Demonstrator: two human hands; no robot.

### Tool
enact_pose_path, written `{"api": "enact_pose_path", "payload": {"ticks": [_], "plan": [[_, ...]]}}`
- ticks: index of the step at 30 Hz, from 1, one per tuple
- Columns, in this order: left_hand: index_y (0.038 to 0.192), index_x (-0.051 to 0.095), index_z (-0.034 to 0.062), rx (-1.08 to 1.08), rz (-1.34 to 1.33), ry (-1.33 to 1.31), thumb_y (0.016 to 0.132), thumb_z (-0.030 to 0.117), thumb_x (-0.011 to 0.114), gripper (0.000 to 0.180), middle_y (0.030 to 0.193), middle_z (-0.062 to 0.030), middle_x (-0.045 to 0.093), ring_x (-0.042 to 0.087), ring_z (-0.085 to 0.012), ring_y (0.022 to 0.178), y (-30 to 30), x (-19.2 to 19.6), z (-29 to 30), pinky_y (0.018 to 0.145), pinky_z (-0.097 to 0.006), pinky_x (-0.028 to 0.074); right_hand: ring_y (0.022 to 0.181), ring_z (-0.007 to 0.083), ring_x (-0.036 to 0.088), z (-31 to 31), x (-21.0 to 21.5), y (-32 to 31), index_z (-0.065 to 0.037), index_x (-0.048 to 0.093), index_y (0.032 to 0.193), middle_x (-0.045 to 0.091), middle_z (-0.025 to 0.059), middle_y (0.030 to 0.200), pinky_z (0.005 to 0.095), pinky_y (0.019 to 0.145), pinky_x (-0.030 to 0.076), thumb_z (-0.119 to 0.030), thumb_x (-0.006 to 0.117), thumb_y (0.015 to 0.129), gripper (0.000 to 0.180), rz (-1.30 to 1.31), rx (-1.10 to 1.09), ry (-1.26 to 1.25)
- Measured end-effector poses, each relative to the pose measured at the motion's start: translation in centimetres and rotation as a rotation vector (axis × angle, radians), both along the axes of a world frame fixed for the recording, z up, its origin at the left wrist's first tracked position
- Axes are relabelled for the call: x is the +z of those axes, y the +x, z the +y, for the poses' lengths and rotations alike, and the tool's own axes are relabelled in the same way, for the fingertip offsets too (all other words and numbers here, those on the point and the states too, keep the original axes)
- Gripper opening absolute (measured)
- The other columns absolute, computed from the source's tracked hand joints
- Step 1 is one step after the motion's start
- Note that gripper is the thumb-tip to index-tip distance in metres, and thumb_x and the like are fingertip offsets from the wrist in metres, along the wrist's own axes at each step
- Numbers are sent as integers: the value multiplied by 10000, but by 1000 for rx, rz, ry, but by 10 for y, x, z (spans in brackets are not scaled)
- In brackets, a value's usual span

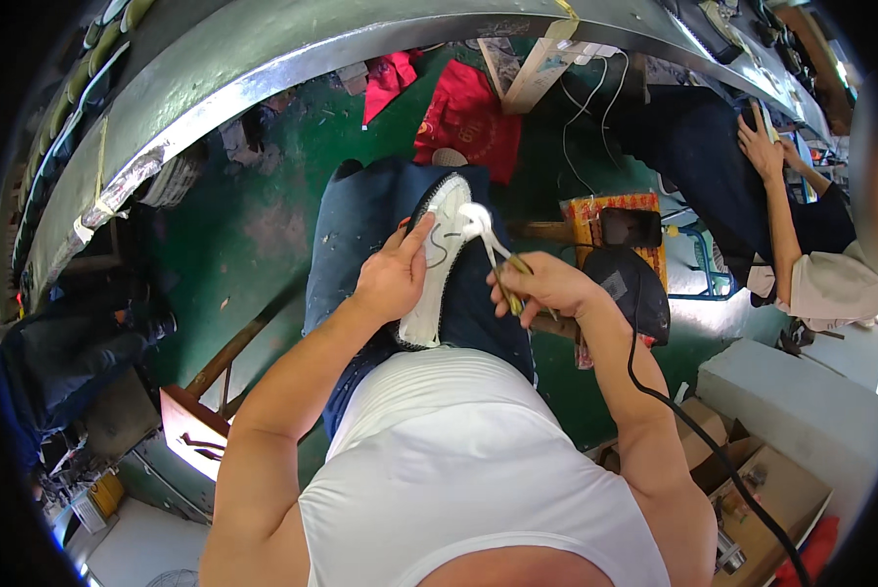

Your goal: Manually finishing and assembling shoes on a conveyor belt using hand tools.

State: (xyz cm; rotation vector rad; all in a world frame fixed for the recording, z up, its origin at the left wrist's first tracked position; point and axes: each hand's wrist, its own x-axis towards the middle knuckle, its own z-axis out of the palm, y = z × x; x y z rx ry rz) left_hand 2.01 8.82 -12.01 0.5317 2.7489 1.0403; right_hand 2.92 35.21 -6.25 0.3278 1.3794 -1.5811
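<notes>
Across my lap lies a shoe (425,311), its long pale underside facing up, with a dark toothed edge and a dark curved mark. My left hand (392,274) grips the shoe from its left side, the fingers lying over the edge. Just right of the shoe, my right hand (544,286) is closed round the brass-coloured handles of a pair of pincers (490,240). Their rounded, bright head is beside the upper part of the shoe; glare hides whether the jaws touch it.
A curved metal bench edge (263,73) spans the front. Red cloth (470,122) lies on the green floor beyond my knees. A hammer handle (541,231) and black bag-like object (627,293) are at right. Another person's hand (760,147) works far right; an open carton (781,509) stands lower right.
</notes>
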Motion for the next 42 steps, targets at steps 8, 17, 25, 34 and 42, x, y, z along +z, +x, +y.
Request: {"api": "enact_pose_path", "payload": {"ticks": [8, 17, 25, 34, 42], "plan": [[1443, 459, 220, -110, 11, 27, 979, 186, 484, 466, 1355, -314, 497, 664, -441, 944, -19, -1, -3, 794, -463, 560, 709, 292, 665, -36, 10, -69, 49, 605, 930, 655, 182, 763, 417, 704, 513, -369, 445, 1021, 456, 480, 419, 526], [1542, 51, -13, 108, -422, 101, 974, 280, 530, 799, 1538, -236, 311, 344, -366, 1413, 3, -1, 18, 1102, -401, 374, 590, 206, 650, -19, -28, -32, 9, 552, 832, 640, 114, 695, 347, 580, 516, -282, 442, 1028, 368, 932, 479, 641], [1558, 127, 34, 51, -683, 459, 925, 236, 654, 848, 1479, -216, 413, 455, -302, 1335, -14, 2, -12, 1126, -357, 337, 667, 209, 673, -36, -17, -3, 3, 607, 917, 675, 126, 736, 352, 619, 516, -328, 530, 983, 346, 545, 237, 433], [1562, 170, 257, 40, -1083, 425, 863, 317, 738, 903, 1367, -76, 518, 547, -235, 1181, -41, 5, -7, 795, -479, 520, 795, 272, 693, -24, 3, 32, 17, 579, 1142, 685, 172, 967, 374, 649, 537, -196, 644, 875, 347, 1202, 864, 581], [1519, 244, 46, 50, -733, 442, 867, 252, 732, 840, 1437, -173, 458, 455, -259, 1322, -17, -7, 2, 1107, -354, 351, 755, 355, 651, -19, -5, 62, -48, 616, 985, 670, 174, 815, 419, 696, 505, -315, 622, 905, 279, 906, 681, 569]]}}
